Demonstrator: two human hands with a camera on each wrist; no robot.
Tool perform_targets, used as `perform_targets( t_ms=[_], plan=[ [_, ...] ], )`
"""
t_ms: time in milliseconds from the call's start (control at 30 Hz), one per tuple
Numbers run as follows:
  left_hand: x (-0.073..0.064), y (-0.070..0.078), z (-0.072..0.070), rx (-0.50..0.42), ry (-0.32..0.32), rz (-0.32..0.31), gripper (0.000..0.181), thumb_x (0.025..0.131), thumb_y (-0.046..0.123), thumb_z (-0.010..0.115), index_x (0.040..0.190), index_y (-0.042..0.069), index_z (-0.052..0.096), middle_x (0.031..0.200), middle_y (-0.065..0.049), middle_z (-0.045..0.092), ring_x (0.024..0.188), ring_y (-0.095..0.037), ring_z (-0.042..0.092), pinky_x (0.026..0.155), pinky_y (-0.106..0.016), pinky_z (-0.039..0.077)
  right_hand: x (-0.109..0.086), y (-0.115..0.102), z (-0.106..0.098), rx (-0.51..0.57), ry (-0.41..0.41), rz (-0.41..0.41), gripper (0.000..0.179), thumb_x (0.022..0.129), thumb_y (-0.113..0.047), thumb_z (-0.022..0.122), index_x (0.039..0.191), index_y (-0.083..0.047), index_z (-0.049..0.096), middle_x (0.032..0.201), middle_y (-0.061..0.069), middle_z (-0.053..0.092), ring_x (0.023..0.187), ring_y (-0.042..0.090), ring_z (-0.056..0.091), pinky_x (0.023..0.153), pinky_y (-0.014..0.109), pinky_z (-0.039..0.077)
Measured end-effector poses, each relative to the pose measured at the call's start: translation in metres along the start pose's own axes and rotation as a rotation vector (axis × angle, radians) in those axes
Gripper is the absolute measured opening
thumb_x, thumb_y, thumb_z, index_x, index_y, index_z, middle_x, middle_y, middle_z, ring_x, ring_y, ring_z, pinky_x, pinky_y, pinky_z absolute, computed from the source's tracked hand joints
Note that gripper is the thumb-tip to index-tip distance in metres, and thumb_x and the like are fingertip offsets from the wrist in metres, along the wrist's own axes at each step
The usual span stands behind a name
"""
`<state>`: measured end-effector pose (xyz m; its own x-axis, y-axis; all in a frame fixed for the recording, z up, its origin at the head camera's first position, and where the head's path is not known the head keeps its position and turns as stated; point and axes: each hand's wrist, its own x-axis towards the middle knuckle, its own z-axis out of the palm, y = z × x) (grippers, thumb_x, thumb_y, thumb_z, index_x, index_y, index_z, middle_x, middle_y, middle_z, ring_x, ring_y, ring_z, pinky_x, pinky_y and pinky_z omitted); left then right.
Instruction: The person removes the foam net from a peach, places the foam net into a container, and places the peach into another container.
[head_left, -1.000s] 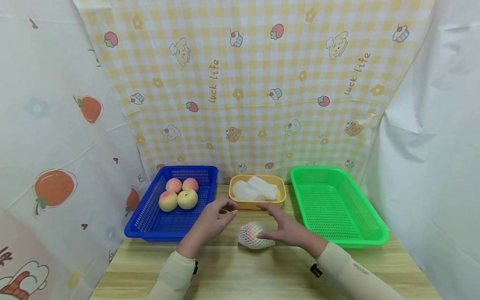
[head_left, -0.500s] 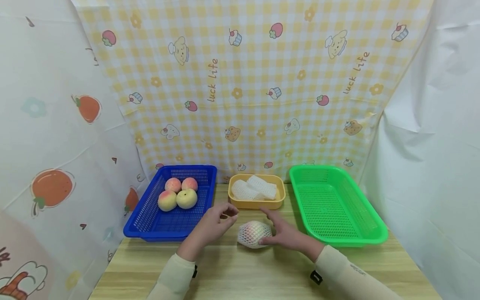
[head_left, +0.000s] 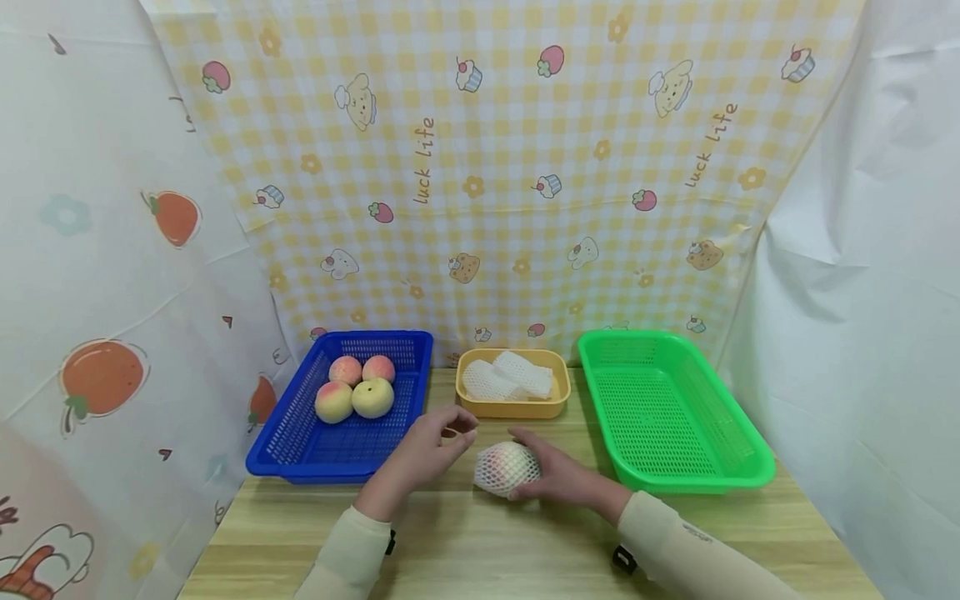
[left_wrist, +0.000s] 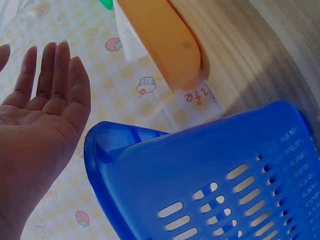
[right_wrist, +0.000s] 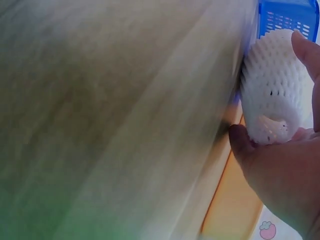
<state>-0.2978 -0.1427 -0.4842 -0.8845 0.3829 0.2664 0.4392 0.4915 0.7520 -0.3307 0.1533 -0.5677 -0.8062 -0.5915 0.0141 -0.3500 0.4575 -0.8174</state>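
In the head view a peach in a white foam net [head_left: 507, 468] lies on the wooden table at the middle. My right hand [head_left: 558, 475] grips it from the right, thumb on the near side and fingers at the far side. The right wrist view shows the net's open end [right_wrist: 272, 129] toward the palm. Left of the peach, my left hand [head_left: 429, 446] hovers with nothing in it, its fingers loosely bent. In the left wrist view that hand's fingers [left_wrist: 52, 82] spread upward beside the blue basket [left_wrist: 150, 175].
Several bare peaches [head_left: 372, 397] sit in the blue basket [head_left: 262, 462] on the left. Behind the netted peach stands a yellow tray [head_left: 513, 409] with white foam nets [head_left: 491, 381]. At the right is a green basket [head_left: 701, 483]. A checked cloth [head_left: 480, 225] hangs behind.
My right hand has moved left and closed its fingers and thumb around the netted peach, which it earlier only hovered beside. The left hand has stayed nearly still.
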Motion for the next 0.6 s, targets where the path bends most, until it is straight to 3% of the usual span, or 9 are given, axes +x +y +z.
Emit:
perform_targets(
  t_ms=[267,600],
  plan=[
    [0.001,0.001,-0.003,0.006,-0.001,-0.009,0.016,0.112,0.023,0.068,0.124,0.015,0.074,0.120,0.001,0.074,0.118,-0.023,0.069,0.105,-0.053,0.057,0.002,-0.005,0.004,0.056,-0.008,0.017,0.098,0.091,-0.033,0.093,0.170,-0.013,0.039,0.155,0.017,0.058,0.133,0.035,0.062,0.110,0.062,0.052],
    [0.002,-0.004,-0.006,-0.013,0.037,-0.023,0.014,0.111,0.018,0.069,0.123,0.013,0.075,0.119,0.001,0.073,0.117,-0.023,0.070,0.104,-0.052,0.059,0.000,-0.018,-0.001,0.058,0.103,-0.050,0.089,0.089,-0.030,0.093,0.162,-0.011,0.047,0.145,0.015,0.064,0.127,0.032,0.065,0.104,0.051,0.055]
  ],
)
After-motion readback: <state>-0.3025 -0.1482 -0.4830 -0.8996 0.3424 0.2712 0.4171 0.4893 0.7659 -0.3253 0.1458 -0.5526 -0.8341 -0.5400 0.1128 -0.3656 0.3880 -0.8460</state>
